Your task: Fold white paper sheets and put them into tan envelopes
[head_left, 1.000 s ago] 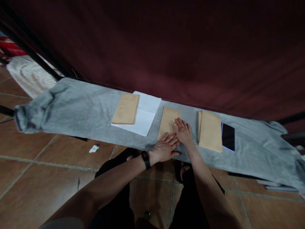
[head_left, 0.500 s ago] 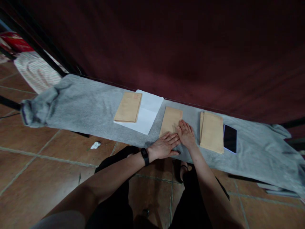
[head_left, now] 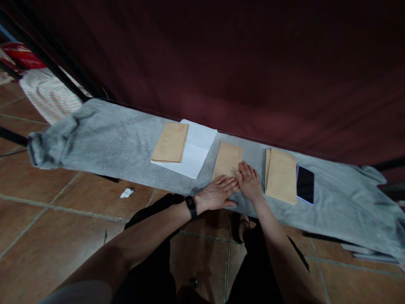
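Observation:
Both hands lie flat on the near end of a brown envelope (head_left: 227, 159) in the middle of a grey cloth-covered table (head_left: 120, 143). My left hand (head_left: 217, 193), with a black band on its wrist, has its fingers stretched out across the envelope's lower edge. My right hand (head_left: 249, 180) rests beside it, fingers spread, on the envelope's right lower corner. Neither hand grips anything.
Another brown envelope (head_left: 171, 142) lies on a white sheet (head_left: 196, 150) to the left. A stack of brown envelopes (head_left: 281, 175) and a dark phone (head_left: 305, 184) lie to the right. A dark red curtain (head_left: 240, 63) hangs behind the table. Crumpled paper (head_left: 127, 193) lies on the tiled floor.
My right hand has slid a little toward me and to the right, down the envelope. My left hand has stayed nearly still. The view shifted slightly.

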Motion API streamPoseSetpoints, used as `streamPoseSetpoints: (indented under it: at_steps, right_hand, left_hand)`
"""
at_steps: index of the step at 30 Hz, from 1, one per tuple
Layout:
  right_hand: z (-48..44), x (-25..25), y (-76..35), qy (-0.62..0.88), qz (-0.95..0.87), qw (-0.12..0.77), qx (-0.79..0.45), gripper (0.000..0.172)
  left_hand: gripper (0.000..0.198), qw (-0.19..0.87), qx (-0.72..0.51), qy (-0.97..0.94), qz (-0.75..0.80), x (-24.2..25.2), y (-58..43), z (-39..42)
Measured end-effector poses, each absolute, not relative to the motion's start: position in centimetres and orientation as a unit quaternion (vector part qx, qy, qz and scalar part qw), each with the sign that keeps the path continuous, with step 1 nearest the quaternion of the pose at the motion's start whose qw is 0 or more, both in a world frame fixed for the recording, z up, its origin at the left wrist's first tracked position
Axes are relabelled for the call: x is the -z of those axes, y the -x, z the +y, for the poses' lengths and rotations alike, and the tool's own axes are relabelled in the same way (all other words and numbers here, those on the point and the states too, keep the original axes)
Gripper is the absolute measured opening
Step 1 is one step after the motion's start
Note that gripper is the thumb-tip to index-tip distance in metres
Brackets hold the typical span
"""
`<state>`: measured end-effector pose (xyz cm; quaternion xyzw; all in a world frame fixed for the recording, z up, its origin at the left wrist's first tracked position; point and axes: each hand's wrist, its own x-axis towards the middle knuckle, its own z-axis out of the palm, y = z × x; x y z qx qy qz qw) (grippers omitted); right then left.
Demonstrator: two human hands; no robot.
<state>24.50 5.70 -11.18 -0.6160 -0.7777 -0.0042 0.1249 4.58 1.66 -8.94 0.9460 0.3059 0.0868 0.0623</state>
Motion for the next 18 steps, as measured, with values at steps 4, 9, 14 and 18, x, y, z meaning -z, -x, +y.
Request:
streamPoseSetpoints:
  at_steps: [4,9,14,18]
  right_hand:
    - [5.3,11.1,-24.5,0.617,-0.779,0.111,0.003,0.058]
    - [5.0,10.9,-24.6,0.623,-0.776,0.097,-0.009,0.059]
    - [4.5,10.6,-24.3,0.601,-0.791,0.110,-0.039,0.058]
    - [3.9,10.5,-23.9,0.585,-0.804,0.096,-0.056,0.058]
  left_hand:
    - [0.068,0.059,-0.087,-0.947,0.304,9.0,-4.7,1.7]
    - [0.067,0.061,-0.071,-0.947,0.308,8.7,-5.0,1.7]
    - [0.068,0.073,-0.063,-0.944,0.316,8.5,-5.0,1.5]
    - [0.070,0.094,-0.058,-0.931,0.348,8.6,-4.8,1.2]
